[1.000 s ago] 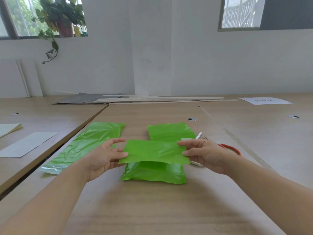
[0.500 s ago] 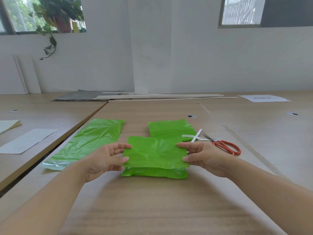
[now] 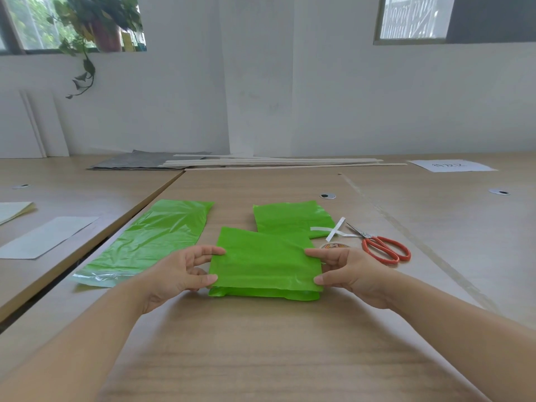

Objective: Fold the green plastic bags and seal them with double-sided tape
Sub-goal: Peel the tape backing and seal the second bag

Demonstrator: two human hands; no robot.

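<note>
A folded green plastic bag [image 3: 265, 264] lies on the wooden table in front of me, its top flap laid down almost flush over the lower layer. My left hand [image 3: 181, 271] pinches its left edge, and my right hand [image 3: 346, 269] pinches its right edge. Behind it sits a second folded green bag [image 3: 287, 217]. An unfolded green bag [image 3: 150, 239] lies flat to the left. A roll of tape [image 3: 333, 245] peeks out just behind my right hand, partly hidden by it.
Red-handled scissors [image 3: 383, 246] and white backing strips [image 3: 333, 229] lie right of the bags. A gap between two tables [image 3: 95, 245] runs along the left. White sheets [image 3: 43, 237] lie on the left table; boards and slats [image 3: 261, 163] are stacked at the back.
The raised top flap has come down toward me onto the lower layer, and both hands moved with it. The tape roll and scissors have come into sight beside my right hand.
</note>
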